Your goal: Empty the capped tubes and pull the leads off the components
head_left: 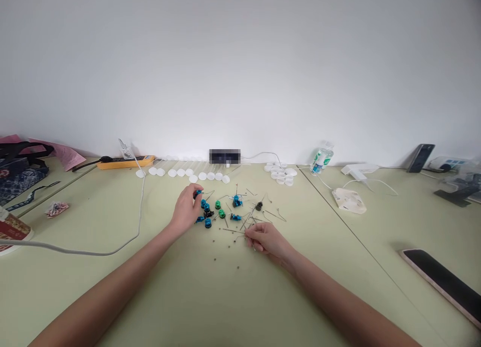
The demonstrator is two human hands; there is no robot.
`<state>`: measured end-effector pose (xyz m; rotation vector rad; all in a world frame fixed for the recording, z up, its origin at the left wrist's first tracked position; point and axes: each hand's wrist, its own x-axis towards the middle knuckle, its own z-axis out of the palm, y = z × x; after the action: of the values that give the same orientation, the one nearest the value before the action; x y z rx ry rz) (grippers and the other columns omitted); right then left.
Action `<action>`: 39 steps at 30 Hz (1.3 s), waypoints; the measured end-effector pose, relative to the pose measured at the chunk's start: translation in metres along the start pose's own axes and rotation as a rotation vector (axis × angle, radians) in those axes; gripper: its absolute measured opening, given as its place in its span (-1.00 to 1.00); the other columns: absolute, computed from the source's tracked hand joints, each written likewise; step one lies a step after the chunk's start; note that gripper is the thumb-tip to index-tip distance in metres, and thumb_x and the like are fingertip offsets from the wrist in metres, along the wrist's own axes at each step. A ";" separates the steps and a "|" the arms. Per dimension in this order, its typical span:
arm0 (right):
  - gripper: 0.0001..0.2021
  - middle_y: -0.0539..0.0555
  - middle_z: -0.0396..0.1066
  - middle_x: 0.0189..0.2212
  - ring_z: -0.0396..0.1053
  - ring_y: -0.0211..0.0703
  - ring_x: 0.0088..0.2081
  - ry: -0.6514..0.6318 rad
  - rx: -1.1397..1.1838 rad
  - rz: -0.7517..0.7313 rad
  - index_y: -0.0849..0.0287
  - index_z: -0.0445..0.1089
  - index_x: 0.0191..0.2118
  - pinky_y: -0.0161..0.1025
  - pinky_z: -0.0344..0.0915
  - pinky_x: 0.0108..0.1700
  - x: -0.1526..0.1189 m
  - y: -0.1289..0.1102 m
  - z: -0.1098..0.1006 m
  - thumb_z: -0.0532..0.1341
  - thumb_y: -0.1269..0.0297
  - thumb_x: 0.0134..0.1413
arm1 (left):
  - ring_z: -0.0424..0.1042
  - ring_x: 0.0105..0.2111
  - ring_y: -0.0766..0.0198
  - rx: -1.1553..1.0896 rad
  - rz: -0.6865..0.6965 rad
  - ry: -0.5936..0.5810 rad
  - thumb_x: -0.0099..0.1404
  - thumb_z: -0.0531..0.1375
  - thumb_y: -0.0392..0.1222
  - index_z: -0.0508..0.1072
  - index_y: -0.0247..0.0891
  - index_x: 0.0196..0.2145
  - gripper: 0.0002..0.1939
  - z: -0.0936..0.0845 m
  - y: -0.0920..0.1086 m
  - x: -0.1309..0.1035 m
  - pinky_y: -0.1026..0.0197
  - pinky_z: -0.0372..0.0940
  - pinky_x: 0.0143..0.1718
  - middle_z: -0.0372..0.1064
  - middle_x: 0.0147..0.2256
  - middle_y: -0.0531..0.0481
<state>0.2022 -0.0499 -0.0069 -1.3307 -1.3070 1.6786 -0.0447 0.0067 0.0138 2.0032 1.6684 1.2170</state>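
The left hand [184, 208] has thumb and forefinger drawn in, only a small gap between them, about a shiny blue piece [198, 192]; how firmly it is held I cannot tell. The right hand [265, 238] has thumb and forefinger pinched together on a thin metal rod [233, 230], its other fingers curled under.

Take the lower green domed piece [221, 214] as the landmark. The left hand is to its left, the right hand to its right and nearer the person. Just behind it stands a second green domed piece [218, 205]. Left of it are several blue domed pieces [208, 223] with black bases; close on its right lies a tilted blue piece [236, 217]. Farther right is a black piece [259, 206] among loose metal wires [276, 215]. Nearer the person than the landmark, small dark pellets [229, 247] are scattered.

Well beyond it, toward the wall, lie white discs with thin stems [203, 176], a dark box with a blurred front [224, 157] and, rightward, white round caps [280, 176]. A plastic bottle [322, 157] is farther right; a yellow power strip [126, 162] is far to its left; a smartphone [443, 279] lies far to its right, nearer the person.
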 end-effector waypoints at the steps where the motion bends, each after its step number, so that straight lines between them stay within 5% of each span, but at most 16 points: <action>1: -0.71 -0.02 0.31 -0.65 -0.02 -0.45 -0.70 0.004 0.010 0.007 0.20 0.23 -0.52 -0.40 -0.20 -0.67 0.000 0.000 0.000 0.21 0.06 -0.09 | 0.30 -0.22 0.18 -0.017 -0.058 0.002 0.21 -0.03 -0.21 0.23 -0.18 -0.21 -0.82 0.000 -0.007 0.003 0.17 0.21 -0.25 0.29 -0.26 -0.04; 6: -0.66 -0.06 0.29 -0.68 -0.08 -0.45 -0.75 0.015 0.082 0.034 0.15 0.13 -0.44 -0.42 -0.26 -0.70 0.000 -0.002 -0.001 0.09 -0.07 -0.01 | 0.33 -0.31 0.22 -0.070 -0.315 -0.033 0.15 -0.02 -0.24 0.23 -0.21 -0.27 -0.84 0.008 -0.035 0.009 0.18 0.23 -0.32 0.30 -0.29 -0.05; 16: -0.74 0.01 0.28 -0.54 -0.02 -0.46 -0.63 -0.043 0.131 -0.096 0.28 0.38 -0.41 -0.39 -0.12 -0.59 0.003 -0.001 -0.004 0.26 0.15 -0.12 | 0.28 -0.15 0.11 0.018 -0.305 -0.095 0.10 0.04 -0.23 0.24 -0.23 -0.21 -0.75 0.010 -0.028 0.007 0.05 0.17 -0.14 0.23 -0.14 -0.13; 20: -0.67 0.01 0.28 -0.51 -0.03 -0.46 -0.66 -0.103 0.161 -0.110 0.24 0.39 -0.30 -0.37 -0.16 -0.61 0.000 -0.005 -0.002 0.22 0.05 -0.08 | 0.22 -0.09 0.09 0.134 -0.101 -0.085 0.16 0.03 -0.14 0.26 -0.16 -0.14 -0.72 0.016 -0.002 0.008 -0.12 -0.13 0.05 0.20 -0.08 -0.11; 24: -0.63 -0.01 0.28 -0.55 -0.02 -0.44 -0.67 -0.108 0.165 -0.132 0.24 0.38 -0.33 -0.37 -0.17 -0.61 -0.002 -0.006 0.000 0.21 -0.02 -0.09 | 0.19 -0.06 0.04 0.194 0.143 -0.292 0.17 0.04 -0.01 0.33 -0.10 -0.18 -0.73 0.037 0.026 0.019 -0.22 -0.32 0.06 0.31 -0.16 -0.06; 32: -0.71 -0.04 0.23 -0.58 -0.08 -0.46 -0.64 0.009 0.276 -0.220 0.24 0.32 -0.36 -0.38 -0.19 -0.59 0.007 -0.005 -0.009 0.27 0.10 -0.12 | 0.31 -0.22 0.00 0.130 0.128 -0.395 0.11 0.14 -0.08 0.37 -0.25 -0.47 -0.83 0.080 0.037 0.047 -0.24 -0.13 -0.03 0.40 -0.40 -0.06; 37: -0.68 -0.03 0.28 -0.55 -0.15 -0.47 -0.68 0.028 0.238 -0.262 0.21 0.33 -0.33 -0.38 -0.23 -0.62 0.004 -0.010 -0.010 0.20 0.03 -0.06 | 0.28 -0.12 0.13 0.005 0.194 -0.395 0.22 0.04 -0.12 0.36 -0.20 -0.29 -0.83 0.063 0.046 0.037 -0.04 0.02 0.00 0.38 -0.21 -0.04; 39: -0.66 0.00 0.34 -0.54 -0.14 -0.47 -0.70 0.042 0.205 -0.287 0.20 0.33 -0.32 -0.37 -0.22 -0.63 0.002 -0.011 -0.008 0.17 -0.01 -0.03 | 0.30 -0.13 0.20 -0.213 0.230 -0.462 0.26 -0.02 -0.12 0.33 -0.18 -0.19 -0.78 0.051 0.053 0.029 0.10 0.16 -0.09 0.35 -0.15 -0.05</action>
<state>0.2085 -0.0420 0.0028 -1.0023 -1.2023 1.5307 0.0279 0.0319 0.0302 2.1702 1.0714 0.8591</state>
